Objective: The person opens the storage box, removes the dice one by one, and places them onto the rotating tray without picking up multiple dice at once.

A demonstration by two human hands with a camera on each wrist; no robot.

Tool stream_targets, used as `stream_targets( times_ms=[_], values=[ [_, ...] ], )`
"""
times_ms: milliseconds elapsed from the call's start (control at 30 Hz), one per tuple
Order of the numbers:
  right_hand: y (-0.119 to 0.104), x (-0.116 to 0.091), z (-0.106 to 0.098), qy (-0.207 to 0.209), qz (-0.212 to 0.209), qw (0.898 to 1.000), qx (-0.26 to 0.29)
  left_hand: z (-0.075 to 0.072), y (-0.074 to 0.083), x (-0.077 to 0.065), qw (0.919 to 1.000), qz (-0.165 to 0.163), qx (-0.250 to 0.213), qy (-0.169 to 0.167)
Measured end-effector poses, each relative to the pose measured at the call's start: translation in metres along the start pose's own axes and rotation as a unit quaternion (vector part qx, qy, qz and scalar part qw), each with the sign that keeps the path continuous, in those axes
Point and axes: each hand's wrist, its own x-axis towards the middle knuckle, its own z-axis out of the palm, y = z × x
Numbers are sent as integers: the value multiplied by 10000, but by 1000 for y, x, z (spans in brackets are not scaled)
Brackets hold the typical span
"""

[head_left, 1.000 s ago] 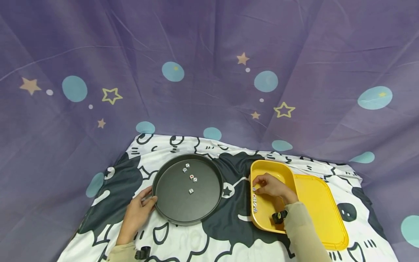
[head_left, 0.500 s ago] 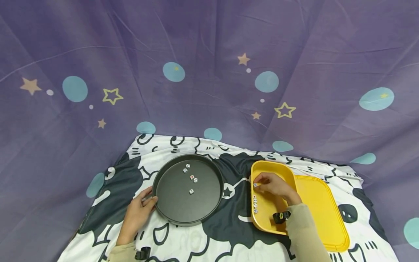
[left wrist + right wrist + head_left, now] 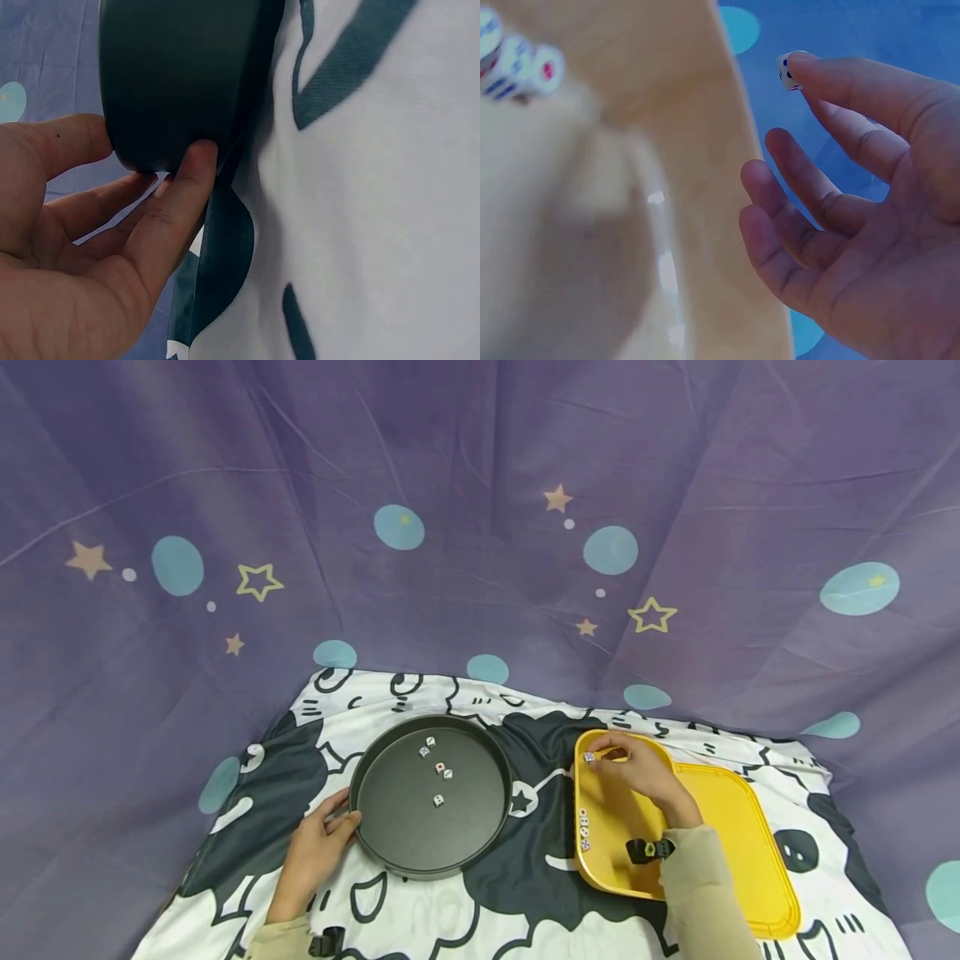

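My left hand (image 3: 318, 852) holds the left edge of a round black pan (image 3: 427, 843); in the left wrist view its fingertips meet the dark outer wall (image 3: 180, 75). Several white dice lie scattered in the pan, among them a lone die (image 3: 438, 800) near the middle. On the right, my right hand (image 3: 637, 768) is over the far part of a yellow box (image 3: 611, 868), pinching a white die (image 3: 789, 71) between thumb and forefinger. Its other fingers curve loosely below. Along the box's left wall stands a short row of dice (image 3: 585, 832).
A flat yellow lid (image 3: 738, 843) lies to the right of the box, partly covered by the right sleeve. Black and white patterned cloth (image 3: 420, 910) covers the table. Behind it hangs a purple curtain (image 3: 480, 577) with stars and dots.
The right hand has lifted one die from the far end of the row and moved it up and slightly right, away from the others. The left hand and pan stay put.
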Motion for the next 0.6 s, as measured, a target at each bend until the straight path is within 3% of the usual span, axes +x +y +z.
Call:
stream_targets(
  times_ms=[133,333,600],
  values=[
    [-28,0,3,-9,120,9999,-6,0,0,0,10000,-5,-33,-7],
    [-16,18,12,-61,-10,9999,156,0,-1,-1,10000,-31,-58,-11],
    [-35,40,33,-308,-380,9977,473,-1,-1,-1,9998,-56,-159,-52]
  ],
)
